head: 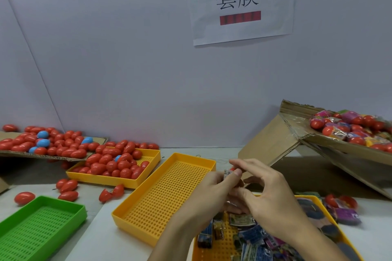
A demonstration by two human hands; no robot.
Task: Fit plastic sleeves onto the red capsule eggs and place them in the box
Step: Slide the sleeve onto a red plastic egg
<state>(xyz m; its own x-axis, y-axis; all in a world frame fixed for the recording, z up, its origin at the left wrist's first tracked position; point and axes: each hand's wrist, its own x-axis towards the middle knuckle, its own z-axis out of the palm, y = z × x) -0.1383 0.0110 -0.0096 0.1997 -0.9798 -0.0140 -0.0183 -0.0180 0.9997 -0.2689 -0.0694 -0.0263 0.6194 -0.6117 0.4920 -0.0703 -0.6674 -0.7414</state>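
head view, risk 1: sleeve (228, 172) is thin film pinched only at its edge, so it could slip or bunch up if the egg (233, 168) goes in crooked.
head view, risk 2: egg is almost wholly hidden by fingers; a loose grip would probably drop it into the sleeve tray (347, 241) below, or let it roll off across the tabletop (375, 237).
head view, risk 3: box (339, 150) sits tilted on its side to the right, already heaped with sleeved eggs (356, 131); one more dropped near the lip could roll back out.
head view, risk 4: loose split egg halves (111, 194) lie on the tabletop, so shells can pop open if squeezed hard during sleeving.
head view, left hand (209, 192): curled, thumb and fingers gripping the egg and sleeve from the left.
head view, right hand (269, 190): fingertips pinching the sleeve from above, other fingers spread loose.
head view, hands together: touching around the one egg, above the near corner of the sleeve tray.
head view, egg position: between both hands, only a red sliver shows at the fingertips; likely partly sleeved, can't confirm.
head view, supply: bare red eggs (114, 163) in the far yellow tray, well apart to the left; empty yellow tray (191, 158) just left of the hands.
head view, box vs hands: up and to the right, near but not touching.
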